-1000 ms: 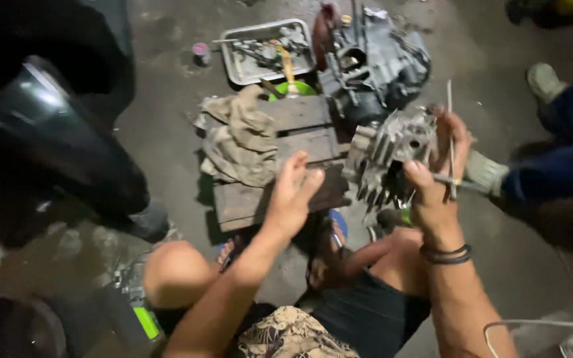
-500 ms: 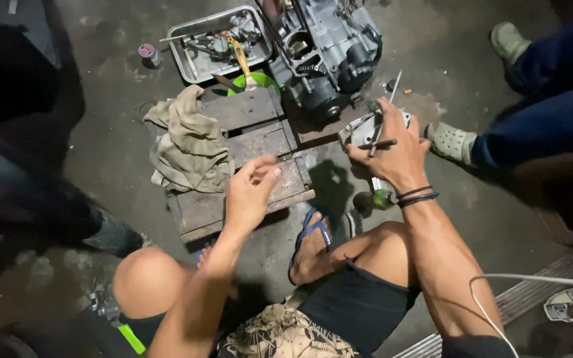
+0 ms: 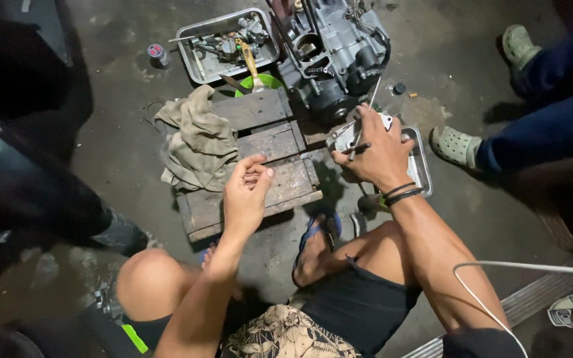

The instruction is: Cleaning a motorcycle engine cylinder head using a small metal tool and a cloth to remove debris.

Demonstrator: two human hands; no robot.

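My right hand (image 3: 376, 154) grips a finned metal engine part (image 3: 353, 136) together with a thin rod (image 3: 366, 113), and holds them over a shallow metal tray (image 3: 421, 166) on the floor. My left hand (image 3: 247, 192) hovers over a worn wooden board (image 3: 260, 156), fingers curled loosely with nothing seen in them. A grey engine block (image 3: 336, 50) stands just beyond the board. I am squatting, knees to either side.
A crumpled cloth (image 3: 197, 142) lies on the board's left. A metal tray of parts (image 3: 227, 43) and a green bowl (image 3: 260, 83) sit behind. Another person's legs and clogs (image 3: 455, 146) are at the right. A dark motorcycle part (image 3: 28, 179) fills the left.
My right hand has lowered the finned part from beside the board down toward the floor tray. My left hand drew back slightly over the board. The view shifted.
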